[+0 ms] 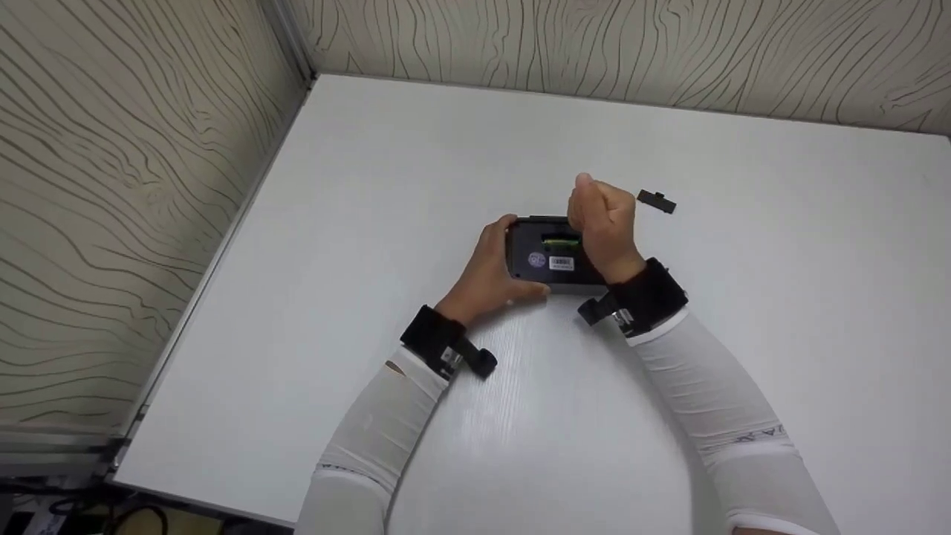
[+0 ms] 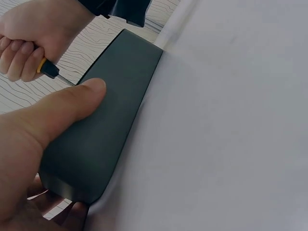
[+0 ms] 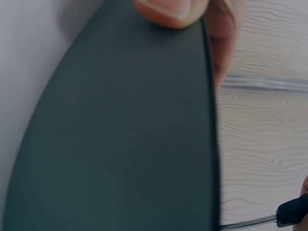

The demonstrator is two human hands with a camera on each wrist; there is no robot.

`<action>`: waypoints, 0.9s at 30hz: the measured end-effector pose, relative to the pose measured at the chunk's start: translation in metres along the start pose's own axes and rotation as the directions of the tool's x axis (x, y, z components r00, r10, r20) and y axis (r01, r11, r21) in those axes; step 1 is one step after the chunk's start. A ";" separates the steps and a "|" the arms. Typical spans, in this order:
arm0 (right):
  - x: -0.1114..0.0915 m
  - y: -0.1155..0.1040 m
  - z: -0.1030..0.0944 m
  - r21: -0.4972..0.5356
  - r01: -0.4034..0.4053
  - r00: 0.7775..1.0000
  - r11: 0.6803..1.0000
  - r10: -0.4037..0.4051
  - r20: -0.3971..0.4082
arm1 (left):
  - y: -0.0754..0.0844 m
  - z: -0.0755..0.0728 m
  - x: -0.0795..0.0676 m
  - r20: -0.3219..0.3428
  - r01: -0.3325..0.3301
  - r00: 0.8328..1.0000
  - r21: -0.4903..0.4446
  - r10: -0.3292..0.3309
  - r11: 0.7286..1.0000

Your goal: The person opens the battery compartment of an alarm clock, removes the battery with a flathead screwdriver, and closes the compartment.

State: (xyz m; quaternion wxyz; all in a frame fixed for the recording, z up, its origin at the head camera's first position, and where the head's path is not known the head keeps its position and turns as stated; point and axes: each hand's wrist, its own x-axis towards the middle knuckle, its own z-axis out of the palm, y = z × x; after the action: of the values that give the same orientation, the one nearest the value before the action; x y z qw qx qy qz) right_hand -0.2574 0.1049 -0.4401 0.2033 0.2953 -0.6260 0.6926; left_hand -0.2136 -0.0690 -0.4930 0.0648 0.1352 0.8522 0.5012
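A black boxy device [image 1: 524,242] lies on the white table with its labelled back facing up. An open slot in that back shows something green [image 1: 561,241] inside. My left hand [image 1: 487,264] grips the device's left end, thumb along the near side and fingers at the far side. My right hand [image 1: 608,223] is wrapped around a screwdriver [image 2: 48,68] with a black and yellow handle, held over the right part of the back. In both wrist views the screwdriver's shaft meets the edge of the back, its tip hidden.
A small black cover [image 1: 657,201] with a tab lies on the white table [image 1: 356,223], just right of and beyond my right hand. Wood-patterned panels [image 1: 594,52] stand along the table's far and left edges. Cables show below the front left corner.
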 end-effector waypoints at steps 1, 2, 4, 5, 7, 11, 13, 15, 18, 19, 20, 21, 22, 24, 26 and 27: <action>-0.001 0.000 0.002 -0.043 0.004 1.000 0.999 -0.003 0.025 | 0.000 0.000 0.000 -0.002 -0.004 1.000 -0.002 0.004 1.000; -0.001 0.000 0.004 -0.087 0.010 0.999 0.996 -0.006 0.052 | 0.000 0.000 -0.001 -0.005 -0.007 1.000 -0.002 0.007 1.000; -0.002 0.000 0.007 -0.161 0.022 0.995 0.987 -0.006 0.103 | -0.001 0.000 -0.001 -0.010 -0.013 1.000 -0.009 0.013 1.000; -0.002 0.000 0.009 -0.192 0.025 0.992 0.981 0.000 0.127 | -0.001 0.000 -0.002 -0.012 -0.015 1.000 -0.009 0.015 1.000; -0.001 0.000 0.011 -0.233 0.011 0.987 0.972 0.028 0.160 | -0.001 0.000 -0.002 -0.016 -0.027 1.000 -0.008 0.027 1.000; 0.004 0.000 0.013 -0.255 -0.067 0.982 0.965 0.109 0.152 | -0.001 0.000 -0.001 -0.014 -0.035 0.999 0.004 0.035 0.999; 0.009 0.000 0.011 -0.213 -0.115 0.983 0.970 0.141 0.115 | 0.000 -0.001 0.000 -0.010 -0.023 1.000 0.008 0.023 1.000; 0.013 0.000 0.006 -0.126 -0.164 0.983 0.978 0.172 0.056 | 0.001 -0.002 0.000 -0.010 -0.008 1.000 0.004 0.008 1.000; 0.017 0.000 -0.002 0.054 -0.199 0.979 0.979 0.200 -0.027 | 0.001 -0.001 0.000 -0.006 0.003 1.000 -0.006 -0.003 1.000; 0.017 -0.001 -0.004 0.107 -0.202 0.977 0.974 0.208 -0.050 | 0.001 -0.001 0.000 -0.005 0.006 1.000 -0.011 -0.006 1.000; 0.017 -0.001 -0.007 0.163 -0.204 0.974 0.965 0.217 -0.069 | 0.001 -0.001 0.000 -0.004 0.005 1.000 -0.013 -0.005 1.000; 0.016 -0.001 -0.009 0.205 -0.201 0.971 0.958 0.222 -0.083 | 0.000 0.000 0.000 -0.002 0.005 1.000 -0.014 -0.005 1.000; 0.015 0.000 -0.011 0.240 -0.193 0.970 0.951 0.222 -0.097 | 0.000 0.000 0.000 0.000 0.004 1.000 -0.016 -0.004 1.000; 0.012 0.000 -0.014 0.294 -0.174 0.967 0.940 0.219 -0.128 | 0.000 0.001 -0.001 0.000 0.005 1.000 -0.022 -0.005 1.000; 0.010 -0.001 -0.017 0.328 -0.148 0.964 0.933 0.210 -0.163 | 0.000 0.001 -0.001 -0.002 0.000 1.000 -0.028 0.000 1.000; 0.009 -0.001 -0.018 0.339 -0.133 0.962 0.931 0.204 -0.182 | 0.001 0.001 -0.001 -0.002 -0.003 1.000 -0.030 0.003 1.000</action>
State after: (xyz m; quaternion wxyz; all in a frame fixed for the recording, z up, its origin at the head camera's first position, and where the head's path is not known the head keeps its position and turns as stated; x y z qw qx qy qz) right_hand -0.2668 0.1217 -0.4343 0.1578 0.1933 -0.5016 0.8283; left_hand -0.2118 -0.0678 -0.4931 0.0653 0.1351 0.8444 0.5143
